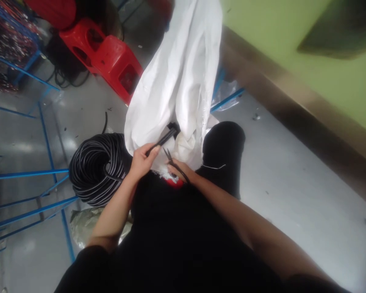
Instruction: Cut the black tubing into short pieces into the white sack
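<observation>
My left hand (143, 159) is closed around a short black tube or cable piece (164, 138), whose far end points up and to the right. In my right hand (180, 170) is a pair of scissors (168, 154), blades slightly apart and pointing toward the black piece without clearly touching it. Both hands are over a white woven sack (158, 93) spread across my lap. A dark opening or black item shows in the sack's folds beyond the black piece; I cannot make out which. Something red lies under my right wrist, partly hidden.
A thick coil of black tubing (94, 167) lies to my left beside blue metal bars (30, 174). Red plastic stools (112, 61) stand ahead on the left. A green-topped table (271, 36) is at the upper right. Crumpled clear plastic (87, 224) lies below the coil.
</observation>
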The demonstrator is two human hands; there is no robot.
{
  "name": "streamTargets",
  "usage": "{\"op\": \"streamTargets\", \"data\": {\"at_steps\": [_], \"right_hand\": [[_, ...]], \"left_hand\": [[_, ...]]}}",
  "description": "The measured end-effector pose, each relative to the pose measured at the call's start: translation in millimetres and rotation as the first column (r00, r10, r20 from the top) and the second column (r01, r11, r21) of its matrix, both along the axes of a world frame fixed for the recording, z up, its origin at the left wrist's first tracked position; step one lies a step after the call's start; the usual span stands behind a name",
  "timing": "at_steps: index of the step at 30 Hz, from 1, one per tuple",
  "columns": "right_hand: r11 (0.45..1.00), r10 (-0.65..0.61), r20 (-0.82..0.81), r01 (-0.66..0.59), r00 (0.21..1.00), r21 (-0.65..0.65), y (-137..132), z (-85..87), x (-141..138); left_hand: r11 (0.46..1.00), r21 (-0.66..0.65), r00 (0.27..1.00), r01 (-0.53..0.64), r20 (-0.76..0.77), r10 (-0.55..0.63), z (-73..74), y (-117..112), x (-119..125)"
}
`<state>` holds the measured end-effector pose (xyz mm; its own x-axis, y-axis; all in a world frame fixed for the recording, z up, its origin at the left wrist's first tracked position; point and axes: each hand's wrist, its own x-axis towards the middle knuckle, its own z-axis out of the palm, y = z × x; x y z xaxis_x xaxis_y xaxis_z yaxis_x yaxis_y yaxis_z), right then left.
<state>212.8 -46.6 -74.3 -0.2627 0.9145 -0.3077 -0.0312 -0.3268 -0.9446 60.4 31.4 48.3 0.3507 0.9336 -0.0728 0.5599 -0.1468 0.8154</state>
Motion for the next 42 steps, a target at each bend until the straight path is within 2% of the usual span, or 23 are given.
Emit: {"op": "streamTargets", "data": {"at_steps": [3,6,9,13,18,23,27,31,33,35,38,42], "right_hand": [[0.999,0.016,0.010,-0.016,1.000,0.029,-1.4,-3.7,0.7],[0.998,0.050,0.093,-0.054,0.994,0.036,-0.9,-9.1,-0.2],[0.998,0.057,0.191,-0.061,0.980,0.012,1.0,-14.7,-3.0],[0.998,0.056,0.215,-0.050,0.975,-0.031,1.5,-16.4,-6.5],[0.997,0.044,0.231,-0.027,0.972,-0.077,-3.3,-10.3,-6.8],[0.999,-0.049,0.320,0.050,0.946,0.002,-4.4,-13.3,-6.9],[0.998,-0.063,0.353,0.065,0.933,0.007,-2.2,-18.7,-7.4],[0.992,-0.038,0.274,0.068,0.961,-0.102,-1.3,-14.7,-6.1],[0.975,-0.040,0.149,0.071,0.988,-0.210,-0.5,-10.0,-5.5],[0.955,-0.097,0.022,0.100,0.995,-0.278,0.7,-5.3,-5.9],[0.950,-0.136,-0.043,0.118,0.990,-0.290,2.6,0.3,-8.5],[0.955,-0.119,0.012,0.118,0.993,-0.271,6.8,8.4,-11.4]], "left_hand": [[0.994,-0.087,0.995,-0.065,-0.080,0.058,-40.2,8.5,-15.1],[0.996,-0.090,0.989,-0.007,-0.146,-0.006,-58.5,6.4,-25.1],[0.988,-0.122,0.967,0.098,-0.224,-0.124,-58.4,1.9,-25.5],[0.951,-0.225,0.917,0.213,-0.289,-0.274,-55.8,2.0,-20.9],[0.944,-0.267,0.911,0.192,-0.310,-0.273,-63.2,6.5,-17.5],[0.940,-0.298,0.926,0.167,-0.280,-0.254,-75.2,10.2,-16.3],[0.929,-0.336,0.938,0.156,-0.245,-0.246,-81.5,9.7,-21.2],[0.926,-0.355,0.947,0.127,-0.233,-0.220,-83.0,3.8,-26.0],[0.927,-0.352,0.952,0.127,-0.220,-0.214,-83.9,-0.6,-26.3],[0.924,-0.350,0.954,0.155,-0.188,-0.231,-86.4,-5.7,-25.3],[0.914,-0.340,0.957,0.222,-0.104,-0.271,-92.0,-13.3,-23.7],[0.914,-0.321,0.958,0.249,-0.056,-0.280,-92.8,-17.4,-27.7]]}}
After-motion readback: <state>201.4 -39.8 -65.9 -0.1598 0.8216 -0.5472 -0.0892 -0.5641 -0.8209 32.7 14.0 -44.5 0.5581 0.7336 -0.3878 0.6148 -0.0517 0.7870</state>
